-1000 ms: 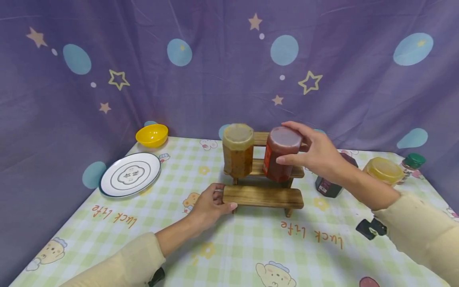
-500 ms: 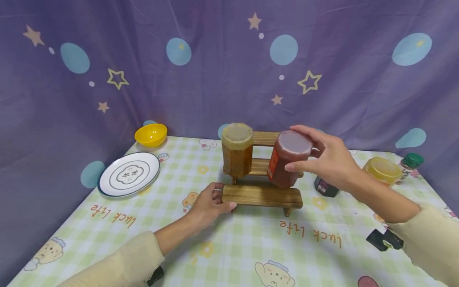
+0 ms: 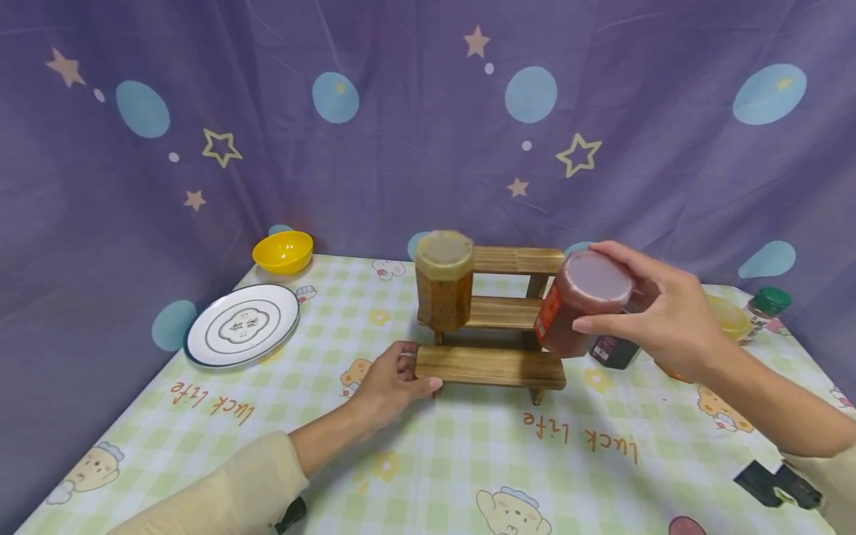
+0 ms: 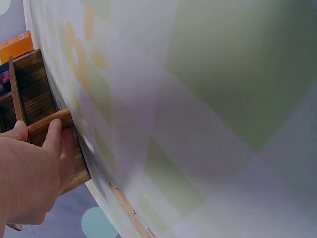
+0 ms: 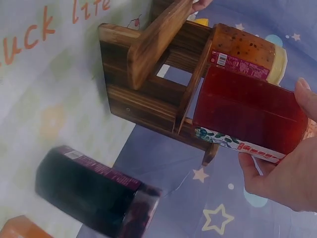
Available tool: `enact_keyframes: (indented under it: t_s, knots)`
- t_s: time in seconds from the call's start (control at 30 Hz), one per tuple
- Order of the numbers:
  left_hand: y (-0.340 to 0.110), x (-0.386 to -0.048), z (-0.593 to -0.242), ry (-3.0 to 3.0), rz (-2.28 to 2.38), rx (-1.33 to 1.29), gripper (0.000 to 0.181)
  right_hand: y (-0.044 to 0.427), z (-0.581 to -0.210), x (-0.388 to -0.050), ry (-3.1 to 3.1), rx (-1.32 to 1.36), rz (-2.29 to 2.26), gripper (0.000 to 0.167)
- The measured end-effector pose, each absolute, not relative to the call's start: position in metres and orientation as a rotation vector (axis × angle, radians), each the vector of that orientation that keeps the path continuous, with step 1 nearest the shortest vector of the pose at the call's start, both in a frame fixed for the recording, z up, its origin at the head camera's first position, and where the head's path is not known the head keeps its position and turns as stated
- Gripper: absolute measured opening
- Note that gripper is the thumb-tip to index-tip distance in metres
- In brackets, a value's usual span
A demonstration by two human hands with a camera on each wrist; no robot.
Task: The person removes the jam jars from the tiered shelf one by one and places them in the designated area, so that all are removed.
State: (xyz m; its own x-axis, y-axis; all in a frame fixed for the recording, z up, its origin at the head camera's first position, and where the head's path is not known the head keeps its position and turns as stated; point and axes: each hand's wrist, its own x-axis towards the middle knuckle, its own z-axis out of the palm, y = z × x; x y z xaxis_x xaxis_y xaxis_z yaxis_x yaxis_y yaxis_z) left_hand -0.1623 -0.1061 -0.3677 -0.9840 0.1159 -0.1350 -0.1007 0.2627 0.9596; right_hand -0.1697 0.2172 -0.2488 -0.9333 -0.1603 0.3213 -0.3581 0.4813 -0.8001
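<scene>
My right hand (image 3: pixel 662 312) grips a jar of red jam (image 3: pixel 578 305) near its pale lid, holding it tilted in the air just right of the wooden tiered stand (image 3: pixel 491 365). In the right wrist view the red jam jar (image 5: pixel 247 111) shows a white and red label, with my thumb and fingers around its lid end. My left hand (image 3: pixel 391 383) holds the left end of the stand's lowest step, and the left wrist view shows its fingers over the wood's edge. On the middle step's left side stands an amber jar (image 3: pixel 444 286) with a yellowish lid.
A dark jar (image 3: pixel 614 351) stands right of the stand, partly behind the red jar. Farther right are a yellow-lidded jar (image 3: pixel 730 318), partly hidden by my hand, and a green-capped bottle (image 3: pixel 769 303). On the left lie a white plate (image 3: pixel 281 316) and a yellow bowl (image 3: pixel 284 253).
The red jam jar has come off the stand's middle step and moved right and toward me in my right hand, tilting. My left hand and the stand have stayed put.
</scene>
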Motion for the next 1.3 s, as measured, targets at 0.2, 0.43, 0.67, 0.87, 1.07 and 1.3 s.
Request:
enact_keyframes:
  t_s: [0.2,0.43,0.67,0.87,1.07,1.3]
  knots:
    - [-0.106,-0.163,-0.369,2.350,1.807,0.011,0.066,0.234,-0.255,-0.163,-2.530,0.409,1.383,0.080]
    - [-0.106,-0.163,-0.369,2.349,1.813,0.016,0.065,0.258,-0.267,-0.153,-2.554,0.402,1.271,0.078]
    - [-0.106,-0.163,-0.367,2.344,1.811,0.004,0.066,0.271,-0.280,-0.151,-2.584,0.374,1.221,0.078]
    - [-0.106,-0.163,-0.368,2.341,1.804,0.007,0.066,0.285,-0.296,-0.148,-2.648,0.322,1.201,0.082]
    - [-0.106,-0.163,-0.367,2.346,1.803,0.015,0.066,0.297,-0.312,-0.146,-2.713,0.229,1.178,0.081]
    - [-0.107,-0.163,-0.369,2.361,1.781,0.021,0.066,0.305,-0.327,-0.149,-2.772,0.188,1.133,0.081]
